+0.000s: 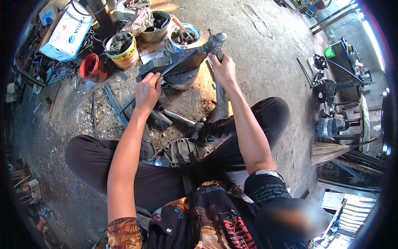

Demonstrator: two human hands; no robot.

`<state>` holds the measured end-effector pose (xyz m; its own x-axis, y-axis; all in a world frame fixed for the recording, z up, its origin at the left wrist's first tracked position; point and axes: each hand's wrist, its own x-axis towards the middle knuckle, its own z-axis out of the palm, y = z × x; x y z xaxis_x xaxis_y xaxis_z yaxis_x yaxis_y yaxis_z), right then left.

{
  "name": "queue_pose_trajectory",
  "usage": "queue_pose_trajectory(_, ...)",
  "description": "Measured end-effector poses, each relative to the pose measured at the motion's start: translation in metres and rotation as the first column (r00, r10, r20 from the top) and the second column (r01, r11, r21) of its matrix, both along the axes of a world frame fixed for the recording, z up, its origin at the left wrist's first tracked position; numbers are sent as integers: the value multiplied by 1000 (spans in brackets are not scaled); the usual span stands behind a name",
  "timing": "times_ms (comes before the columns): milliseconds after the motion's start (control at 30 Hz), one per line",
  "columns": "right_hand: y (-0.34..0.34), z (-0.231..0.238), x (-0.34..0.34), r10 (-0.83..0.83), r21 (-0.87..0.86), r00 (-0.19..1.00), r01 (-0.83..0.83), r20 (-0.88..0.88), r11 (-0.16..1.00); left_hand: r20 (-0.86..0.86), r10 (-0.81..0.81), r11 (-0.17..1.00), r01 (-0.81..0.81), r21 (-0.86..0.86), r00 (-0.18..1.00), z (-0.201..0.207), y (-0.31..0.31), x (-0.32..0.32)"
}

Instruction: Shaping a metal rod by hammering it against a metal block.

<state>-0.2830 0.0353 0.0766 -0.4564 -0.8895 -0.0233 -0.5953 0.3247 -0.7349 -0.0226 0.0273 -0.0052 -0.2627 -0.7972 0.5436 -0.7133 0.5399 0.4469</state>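
Left hand [148, 92] pinches a skinny, pretty straight grey rod [178, 63] slanting over the dark anvil [156, 65] from its near edge toward the right end, and the right hand [224, 70] is wrapped around what looks like a chunky grey hammer [215, 42].
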Motion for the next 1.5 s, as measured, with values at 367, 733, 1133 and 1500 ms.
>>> queue_pose_trajectory(367,2,5,23,71,-108,978,-94,-195,990,31,-1,1000,2,-2,1000,1,-1,1)
queue_pose_trajectory(733,-2,-14,30,-40,-273,942,-56,-332,960,20,22,999,-21,-38,1000,0,-1,-1)
queue_pose_trajectory(1133,-3,-14,0,-7,-32,999,9,50,999,40,48,997,-50,55,998,4,-1,-2)
queue_pose_trajectory(1500,1,19,18,66,-240,987,-100,-149,966,30,55,998,-54,-32,998,2,-3,-2)
